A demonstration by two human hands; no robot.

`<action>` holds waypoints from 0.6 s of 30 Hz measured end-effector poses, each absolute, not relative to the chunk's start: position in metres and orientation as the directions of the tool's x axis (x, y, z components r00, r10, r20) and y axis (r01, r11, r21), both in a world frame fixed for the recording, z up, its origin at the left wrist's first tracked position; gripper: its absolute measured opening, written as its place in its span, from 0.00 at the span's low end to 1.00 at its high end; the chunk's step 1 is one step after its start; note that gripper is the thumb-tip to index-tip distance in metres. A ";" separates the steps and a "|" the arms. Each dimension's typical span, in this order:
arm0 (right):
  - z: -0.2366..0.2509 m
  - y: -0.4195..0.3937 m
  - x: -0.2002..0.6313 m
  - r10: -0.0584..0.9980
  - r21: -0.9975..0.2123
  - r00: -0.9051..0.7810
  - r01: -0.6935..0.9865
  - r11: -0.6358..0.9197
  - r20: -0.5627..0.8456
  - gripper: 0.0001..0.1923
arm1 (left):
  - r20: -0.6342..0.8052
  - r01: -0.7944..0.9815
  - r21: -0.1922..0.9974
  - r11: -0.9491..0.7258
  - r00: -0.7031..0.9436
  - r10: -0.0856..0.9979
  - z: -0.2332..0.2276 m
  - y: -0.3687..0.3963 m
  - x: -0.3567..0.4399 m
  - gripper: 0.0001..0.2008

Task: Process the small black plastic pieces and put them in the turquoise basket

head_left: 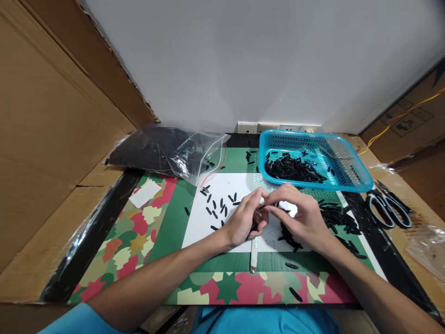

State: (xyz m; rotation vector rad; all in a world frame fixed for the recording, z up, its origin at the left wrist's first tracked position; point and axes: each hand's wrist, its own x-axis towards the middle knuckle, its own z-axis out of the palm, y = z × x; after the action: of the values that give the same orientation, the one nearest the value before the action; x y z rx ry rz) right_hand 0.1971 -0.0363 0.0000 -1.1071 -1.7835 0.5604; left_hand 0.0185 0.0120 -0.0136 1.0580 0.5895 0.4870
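Left hand: I see my left hand [243,218] curled over the white sheet [222,211], forearm running in from the lower left, fingers folded round a white stick [254,254] whose lower end pokes out toward me past the sheet's near edge.
Right hand: my right hand [301,218] comes in from the lower right, wrist raised, thumb and forefinger drawn together at the left hand's fingertips; I cannot tell what small thing is pinched between them.
Black pieces: a scatter of small black pieces [219,206] lies just left of my left hand, and a thicker heap [335,218] sits at my right wrist.
Basket: blue basket [347,174] beyond my right hand, holding more black pieces.
Bag: clear plastic bag [167,150] of black pieces at the far left, mouth open toward the sheet.
Scissors: scissors [389,208] at the right, well apart from my hands.
Edges: cardboard walls [52,139] close in the left side; a white wall closes the back.
Open room: the patterned mat [132,241] left of the sheet carries only a white slip [145,193].
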 end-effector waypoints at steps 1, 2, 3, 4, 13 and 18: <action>-0.001 -0.036 0.199 0.869 -0.774 -0.107 0.412 0.480 0.482 0.04 | -0.205 -0.099 0.902 0.419 0.757 0.620 -0.013 0.013 0.018 0.22; -0.002 -0.036 0.200 0.870 -0.793 -0.061 0.384 0.473 0.489 0.04 | -0.195 -0.110 0.895 0.431 0.774 0.603 -0.012 0.014 0.017 0.21; -0.003 -0.035 0.201 0.871 -0.809 -0.025 0.359 0.465 0.490 0.04 | -0.185 -0.124 0.885 0.448 0.791 0.584 -0.012 0.014 0.016 0.19; -0.004 -0.034 0.202 0.874 -0.823 0.000 0.337 0.457 0.486 0.04 | -0.174 -0.142 0.872 0.467 0.803 0.570 -0.012 0.015 0.016 0.18; -0.005 -0.032 0.204 0.898 -0.844 0.032 0.356 0.400 0.439 0.04 | -0.077 -0.319 0.837 0.445 0.735 0.674 -0.020 0.014 0.015 0.14; -0.006 -0.032 0.205 0.904 -0.854 0.036 0.345 0.389 0.427 0.03 | -0.069 -0.314 0.865 0.391 0.698 0.713 -0.020 0.012 0.015 0.14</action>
State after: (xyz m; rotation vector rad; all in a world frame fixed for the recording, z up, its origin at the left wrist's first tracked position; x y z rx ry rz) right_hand 0.2046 -0.0323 -0.0059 -1.1598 -1.5330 0.6275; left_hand 0.0149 0.0119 -0.0197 0.9639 0.4751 0.6840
